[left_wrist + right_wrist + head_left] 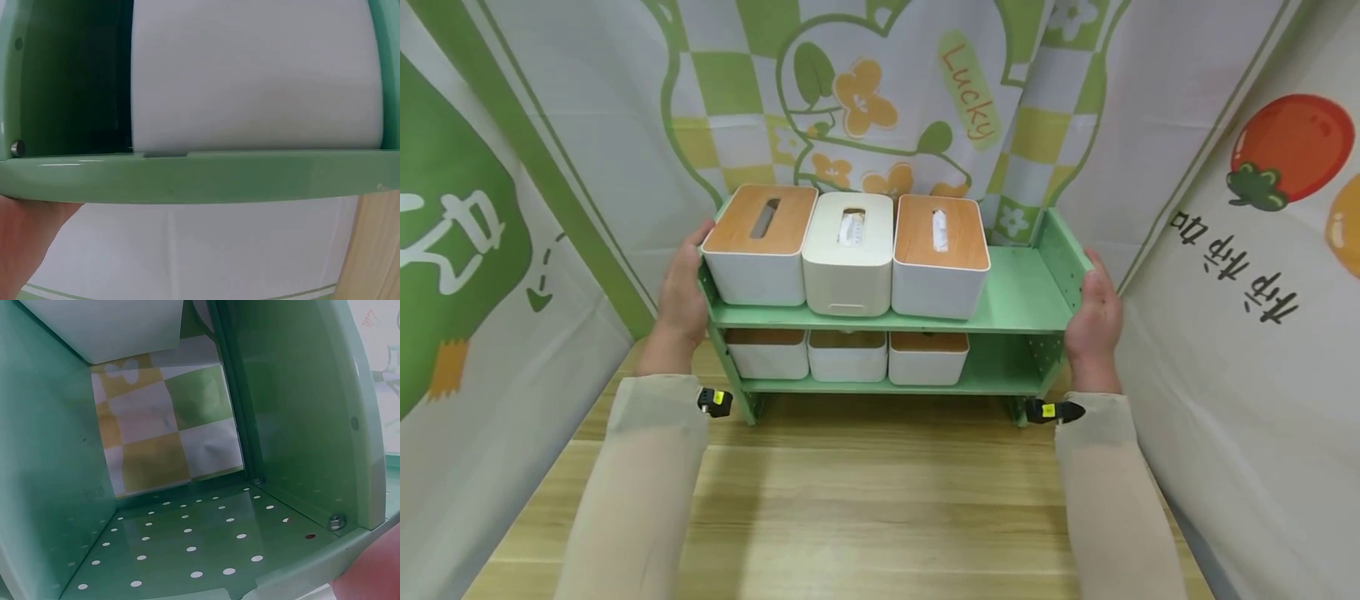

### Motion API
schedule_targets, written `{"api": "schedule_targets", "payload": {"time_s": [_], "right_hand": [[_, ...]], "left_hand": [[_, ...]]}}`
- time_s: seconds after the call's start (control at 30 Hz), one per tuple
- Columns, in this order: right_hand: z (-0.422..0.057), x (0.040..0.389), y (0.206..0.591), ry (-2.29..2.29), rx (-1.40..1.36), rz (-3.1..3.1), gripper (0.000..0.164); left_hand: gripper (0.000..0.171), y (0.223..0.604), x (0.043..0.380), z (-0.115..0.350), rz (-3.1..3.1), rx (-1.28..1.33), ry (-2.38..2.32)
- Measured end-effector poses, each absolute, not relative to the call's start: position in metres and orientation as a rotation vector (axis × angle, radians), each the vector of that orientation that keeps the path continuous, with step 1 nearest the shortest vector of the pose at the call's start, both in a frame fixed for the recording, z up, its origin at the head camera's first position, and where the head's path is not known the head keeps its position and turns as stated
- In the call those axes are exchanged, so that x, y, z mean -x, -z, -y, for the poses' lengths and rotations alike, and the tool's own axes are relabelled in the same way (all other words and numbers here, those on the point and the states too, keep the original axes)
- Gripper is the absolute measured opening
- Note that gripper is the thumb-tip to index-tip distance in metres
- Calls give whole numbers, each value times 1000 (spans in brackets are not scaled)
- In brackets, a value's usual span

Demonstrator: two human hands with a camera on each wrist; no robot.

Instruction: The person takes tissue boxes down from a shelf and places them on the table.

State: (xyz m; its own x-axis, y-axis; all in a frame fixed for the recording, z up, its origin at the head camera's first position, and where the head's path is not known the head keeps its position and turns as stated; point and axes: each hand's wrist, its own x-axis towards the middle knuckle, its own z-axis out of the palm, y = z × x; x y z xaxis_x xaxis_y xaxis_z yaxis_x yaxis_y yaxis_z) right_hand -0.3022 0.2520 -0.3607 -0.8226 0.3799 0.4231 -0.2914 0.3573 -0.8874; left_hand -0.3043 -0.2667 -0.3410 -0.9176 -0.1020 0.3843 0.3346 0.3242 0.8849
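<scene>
A green two-tier shelf [1015,287] stands on the wooden tabletop, with a hand at each end. My left hand [683,287] grips its left side panel near the top; the left wrist view shows part of that hand [28,240] against the panel's outer face. At the other end, my right hand [1096,325] holds the right side panel [1063,254], fingers partly hidden behind it. On the upper tier sit a wood-lidded tissue box [756,275], a cream tissue box [848,287] and another wood-lidded one [940,287], side by side toward the left.
Three white boxes with brown tops, including the right one [927,367], line the lower tier. Wooden tabletop [880,500] extends in front of the shelf. A printed curtain [910,92] hangs close behind, and printed fabric walls [1247,375] flank both sides.
</scene>
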Motion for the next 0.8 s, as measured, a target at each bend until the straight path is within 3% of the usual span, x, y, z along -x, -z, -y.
{"api": "schedule_targets", "payload": {"time_s": [0.8], "right_hand": [[-249, 298, 360, -1593, 73, 2023, 47]], "left_hand": [[55, 339, 304, 265, 2231, 168, 1769]]}}
